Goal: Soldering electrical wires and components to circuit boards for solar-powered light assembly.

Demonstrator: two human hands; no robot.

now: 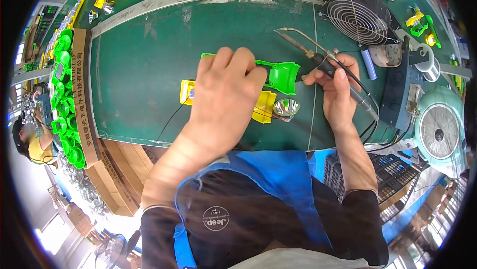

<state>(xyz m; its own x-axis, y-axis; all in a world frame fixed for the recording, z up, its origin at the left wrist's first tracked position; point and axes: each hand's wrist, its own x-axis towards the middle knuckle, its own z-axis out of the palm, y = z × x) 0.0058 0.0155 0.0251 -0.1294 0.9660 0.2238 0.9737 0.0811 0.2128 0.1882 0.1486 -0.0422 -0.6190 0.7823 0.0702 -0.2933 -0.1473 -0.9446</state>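
Note:
My right hand [340, 92] is closed around a soldering iron [299, 46] with a thin curved metal tube alongside. Its tip points up and left, above the bench. My left hand [223, 92] is bent over a green plastic shell [284, 77] and a yellow plastic shell [264, 107], covering much of both. The left fingers are curled, with their tips hidden, so what they pinch does not show. Beside the yellow shell lies a round silver reflector [286, 106] with thin wires. A dark wire [171, 119] runs from the yellow shell's left end.
A black fan [357, 15] with a wire guard stands at the back right, near a blue cylindrical cell [368, 64], a solder spool [430, 65] and a dark box [397, 92]. A pale green fan [439, 132] is far right. Left, a carton [82, 95] borders green shells [62, 80].

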